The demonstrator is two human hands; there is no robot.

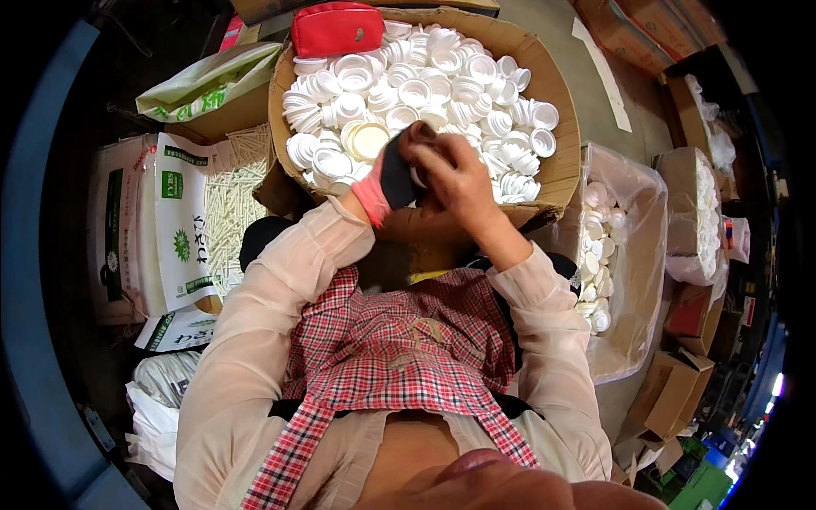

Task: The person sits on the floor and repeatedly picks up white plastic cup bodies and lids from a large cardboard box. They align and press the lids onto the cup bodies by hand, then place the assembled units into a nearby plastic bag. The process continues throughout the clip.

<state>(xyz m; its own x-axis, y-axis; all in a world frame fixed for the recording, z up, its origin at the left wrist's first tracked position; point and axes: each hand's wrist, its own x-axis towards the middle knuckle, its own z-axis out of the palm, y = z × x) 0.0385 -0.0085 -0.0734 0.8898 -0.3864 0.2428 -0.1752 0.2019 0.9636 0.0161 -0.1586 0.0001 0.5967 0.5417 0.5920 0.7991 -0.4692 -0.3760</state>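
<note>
White cap (416, 177) pinched between both hands, right at the near rim of the big cardboard box (561, 161), mostly hidden by fingers. Left hand (387, 174), gloved black with pink cuff, closed around it from the left; right hand (455, 174), bare, curled over the top, fingers shut on the same piece. Cannot tell if it is one part or two being joined.

Box in front heaped nearly full with loose white caps (425, 85), some stacked in short columns. Lots left there, by the look of it. To the right, clear plastic bag (637, 255) in a carton, only partly filled with similar white pieces (599, 255); judged early-to-mid way through the batch.

Red pouch (337, 28) on the far rim. White sticks (229, 204) and printed sacks (183, 225) to the left.
</note>
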